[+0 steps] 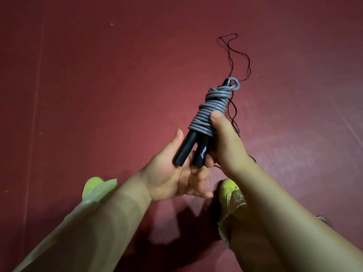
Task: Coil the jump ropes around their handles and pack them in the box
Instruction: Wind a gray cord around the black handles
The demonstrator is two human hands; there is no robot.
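Both hands grip the handles [189, 149], smooth black cylinders: left hand [172, 173] below, right hand [225, 146] beside the glossy grey rope [210, 110] coiled around them.

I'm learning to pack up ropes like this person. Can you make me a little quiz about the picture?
1. True or false: the grey rope is already coiled around the two black handles.
2. Which hand has its thumb pressed on the coils? A) left hand B) right hand
3. Fill in: a thin dark rope lies loose on the red ____.

Key:
1. True; the wraps sit tight around both handles.
2. B; the left hand steadies the handle ends from below.
3. Floor. No box shows in this view.
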